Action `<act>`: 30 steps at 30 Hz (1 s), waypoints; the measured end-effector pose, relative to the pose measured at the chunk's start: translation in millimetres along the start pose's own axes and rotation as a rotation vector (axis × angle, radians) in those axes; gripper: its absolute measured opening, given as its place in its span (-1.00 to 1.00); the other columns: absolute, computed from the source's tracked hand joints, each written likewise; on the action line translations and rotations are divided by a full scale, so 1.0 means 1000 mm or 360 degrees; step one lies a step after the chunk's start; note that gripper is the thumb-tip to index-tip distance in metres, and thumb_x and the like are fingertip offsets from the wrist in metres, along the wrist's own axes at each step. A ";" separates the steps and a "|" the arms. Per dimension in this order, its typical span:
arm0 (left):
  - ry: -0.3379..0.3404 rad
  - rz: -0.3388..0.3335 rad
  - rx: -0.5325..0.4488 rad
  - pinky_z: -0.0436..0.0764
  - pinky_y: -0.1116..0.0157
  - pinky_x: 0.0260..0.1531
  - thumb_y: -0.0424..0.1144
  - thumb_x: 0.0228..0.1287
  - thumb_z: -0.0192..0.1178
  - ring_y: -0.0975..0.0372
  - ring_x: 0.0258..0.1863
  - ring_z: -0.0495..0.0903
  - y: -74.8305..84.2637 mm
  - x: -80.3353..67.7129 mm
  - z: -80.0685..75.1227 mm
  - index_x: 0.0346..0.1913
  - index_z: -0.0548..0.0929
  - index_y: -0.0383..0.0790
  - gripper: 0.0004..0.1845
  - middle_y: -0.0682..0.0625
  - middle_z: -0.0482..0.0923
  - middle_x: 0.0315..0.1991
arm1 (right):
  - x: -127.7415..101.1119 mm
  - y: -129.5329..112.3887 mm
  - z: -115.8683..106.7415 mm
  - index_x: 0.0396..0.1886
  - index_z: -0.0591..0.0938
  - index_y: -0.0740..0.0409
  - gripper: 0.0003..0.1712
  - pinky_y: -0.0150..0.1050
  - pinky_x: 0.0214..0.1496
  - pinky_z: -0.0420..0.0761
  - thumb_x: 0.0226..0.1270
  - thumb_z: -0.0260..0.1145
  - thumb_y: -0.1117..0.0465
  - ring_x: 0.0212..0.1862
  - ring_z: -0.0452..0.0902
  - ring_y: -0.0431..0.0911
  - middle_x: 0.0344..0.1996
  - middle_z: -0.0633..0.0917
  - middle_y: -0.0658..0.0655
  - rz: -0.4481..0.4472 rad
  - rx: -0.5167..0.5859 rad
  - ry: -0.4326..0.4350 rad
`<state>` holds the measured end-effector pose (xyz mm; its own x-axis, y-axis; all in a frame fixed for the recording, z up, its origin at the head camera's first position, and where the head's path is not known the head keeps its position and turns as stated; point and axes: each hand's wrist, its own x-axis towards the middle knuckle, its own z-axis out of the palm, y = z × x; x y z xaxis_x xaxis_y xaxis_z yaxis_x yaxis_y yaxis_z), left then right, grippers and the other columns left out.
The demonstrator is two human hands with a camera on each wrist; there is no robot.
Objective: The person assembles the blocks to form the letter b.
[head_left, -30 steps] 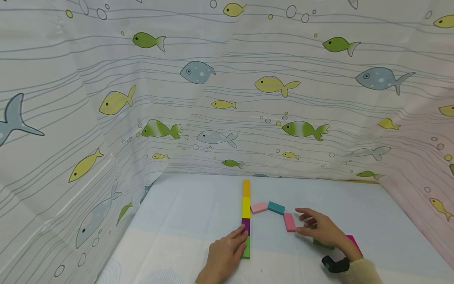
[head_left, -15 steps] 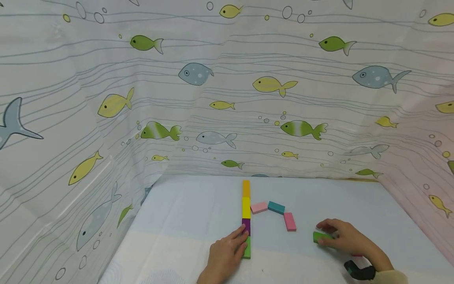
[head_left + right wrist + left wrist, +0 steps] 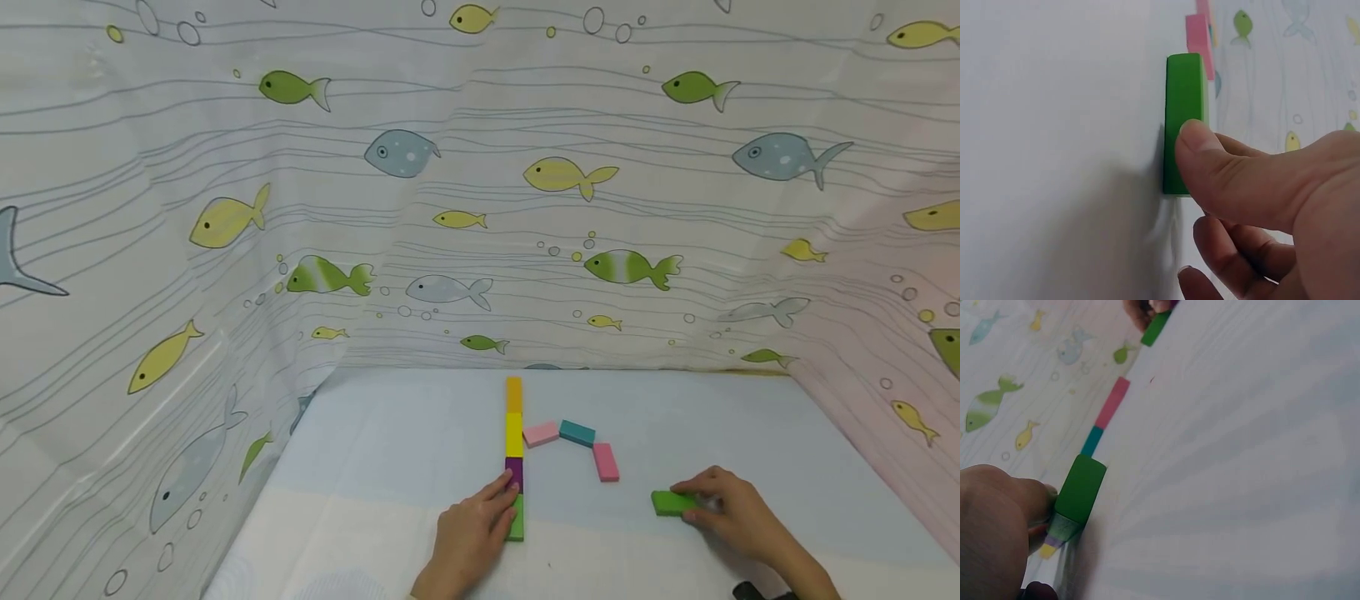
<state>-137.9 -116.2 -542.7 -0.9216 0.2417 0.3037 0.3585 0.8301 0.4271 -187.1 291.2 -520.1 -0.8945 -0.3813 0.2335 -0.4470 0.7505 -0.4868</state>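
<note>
My right hand (image 3: 738,517) pinches a green block (image 3: 670,502) between thumb and fingers; the right wrist view shows the thumb across its face. An upright row runs away from me: a second green block (image 3: 516,527), a purple block (image 3: 513,467), a yellow block (image 3: 513,435) and an orange block (image 3: 513,395). My left hand (image 3: 468,537) rests on the near end of this row, its fingers stretched over the purple and green blocks and partly hiding them. From the yellow block, a light pink block (image 3: 542,434), a teal block (image 3: 577,432) and a pink block (image 3: 606,462) curve rightward.
A white tabletop (image 3: 375,467) lies under everything. Fish-printed sheeting (image 3: 480,250) rises behind it and along both sides. A dark wrist device (image 3: 750,590) sits by my right forearm.
My right hand has left the pink block, moved right and toward me, and taken hold of the green block there. The left hand stays on the row. The view shifts slightly.
</note>
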 end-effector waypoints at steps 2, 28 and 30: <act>-0.0011 -0.0014 -0.0011 0.62 0.35 -0.42 -0.03 0.40 0.19 0.15 0.07 0.67 0.000 0.000 0.000 0.24 0.62 0.07 -0.62 0.19 0.50 0.31 | 0.000 -0.002 0.003 -0.14 0.78 -0.12 -0.64 -0.33 -0.23 0.52 -0.01 0.58 0.10 -0.22 0.53 -0.32 -0.27 0.63 -0.22 -0.0053 0.0020 0.0004; -0.0008 0.0000 -0.0008 0.41 0.45 -0.63 -0.04 0.40 0.18 0.09 -0.10 0.73 -0.002 0.000 -0.002 0.24 0.61 0.07 -0.62 0.18 0.50 0.31 | 0.024 -0.069 0.048 -0.06 0.79 -0.05 -0.65 -0.43 -0.32 0.53 0.09 0.54 0.21 -0.30 0.45 -0.30 -0.38 0.51 -0.15 -0.0227 0.0378 -0.0311; -0.0008 0.0004 -0.0005 0.44 0.44 -0.62 -0.04 0.40 0.18 0.09 -0.09 0.73 -0.003 0.000 -0.002 0.24 0.61 0.07 -0.62 0.19 0.50 0.31 | 0.026 -0.072 0.050 -0.07 0.79 -0.08 -0.64 -0.43 -0.32 0.53 0.09 0.54 0.21 -0.29 0.45 -0.30 -0.38 0.51 -0.15 -0.0226 0.0363 -0.0329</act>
<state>-138.9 -119.3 -541.9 -0.9215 0.2461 0.3005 0.3610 0.8281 0.4290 -177.6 200.2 -520.7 -0.7918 -0.5925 0.1483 -0.5325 0.5505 -0.6430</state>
